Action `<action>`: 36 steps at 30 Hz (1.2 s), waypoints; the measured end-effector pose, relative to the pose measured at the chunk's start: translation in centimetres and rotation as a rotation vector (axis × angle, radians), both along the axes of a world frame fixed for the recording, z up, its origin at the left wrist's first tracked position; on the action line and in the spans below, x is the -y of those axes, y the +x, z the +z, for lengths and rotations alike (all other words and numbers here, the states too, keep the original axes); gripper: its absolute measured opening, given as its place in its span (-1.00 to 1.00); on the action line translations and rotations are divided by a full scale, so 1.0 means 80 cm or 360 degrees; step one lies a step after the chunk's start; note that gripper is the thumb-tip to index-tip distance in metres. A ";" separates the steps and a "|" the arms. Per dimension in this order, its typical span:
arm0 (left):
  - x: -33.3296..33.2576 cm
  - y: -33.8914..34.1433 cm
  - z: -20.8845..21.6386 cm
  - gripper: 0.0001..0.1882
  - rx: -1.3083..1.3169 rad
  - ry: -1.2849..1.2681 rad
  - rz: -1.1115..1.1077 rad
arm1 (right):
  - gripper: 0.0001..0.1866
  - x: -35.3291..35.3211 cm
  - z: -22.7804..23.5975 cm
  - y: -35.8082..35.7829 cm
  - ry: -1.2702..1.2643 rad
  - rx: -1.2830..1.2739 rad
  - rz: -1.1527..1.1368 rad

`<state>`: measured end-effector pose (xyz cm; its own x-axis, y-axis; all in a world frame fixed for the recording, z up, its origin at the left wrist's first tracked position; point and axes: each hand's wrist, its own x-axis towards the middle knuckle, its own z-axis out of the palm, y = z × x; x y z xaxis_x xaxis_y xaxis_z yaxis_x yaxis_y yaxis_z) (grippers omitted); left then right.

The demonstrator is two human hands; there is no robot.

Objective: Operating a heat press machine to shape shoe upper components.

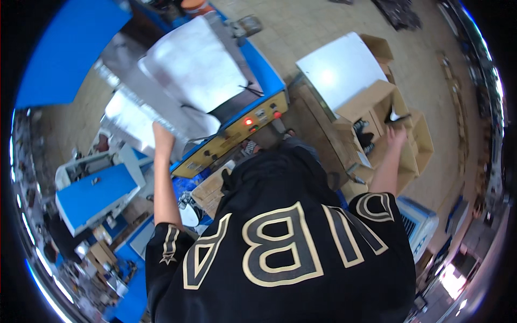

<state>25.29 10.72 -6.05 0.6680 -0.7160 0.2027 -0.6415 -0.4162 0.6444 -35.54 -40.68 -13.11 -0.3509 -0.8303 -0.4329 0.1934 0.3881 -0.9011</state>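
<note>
- Beside the open cardboard box (367, 101) on the right, a small black-and-white piece (397, 116) is showing against the brown inner wall.
- Right hand (397, 135): is sitting just below that piece, fingertips near or touching it; cannot tell whether the fingers are grasping or released.
- Same box: dark items with white stripes (363, 135) are lying to the left of this hand.
- Left hand (162, 137): is meeting the edge of a grey plate (172, 105); fingers are hiding behind it, so cannot tell their grip.
- Blue machine (267, 69): is carrying the plate and a whitish sheet (199, 62); a red lamp (248, 121) is glowing on its yellow control panel (226, 141).
- Farther out: a white panel (342, 67) is lying beyond the box.
</note>
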 end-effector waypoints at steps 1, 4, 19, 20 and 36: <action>-0.002 -0.005 0.007 -0.79 -0.0035 -0.0034 0.0090 | -0.49 -0.002 0.006 0.026 0.0160 -0.0223 -0.0348; 0.028 -0.014 0.029 -0.82 -0.0133 -0.0261 0.0296 | -0.67 -0.015 0.010 0.082 0.0016 -0.0365 -0.0135; 0.073 0.121 0.089 -0.56 0.0472 -0.0458 0.0051 | -0.52 -0.380 0.181 0.704 -0.2427 -0.0555 0.2603; 0.073 0.112 0.087 -0.59 0.0598 -0.0488 0.0009 | -0.45 -0.387 0.174 0.720 -0.2516 -0.0662 0.2580; 0.026 0.044 0.085 0.15 0.1090 0.0763 0.0290 | -0.05 -0.369 0.157 0.725 -0.2684 -0.1449 0.2520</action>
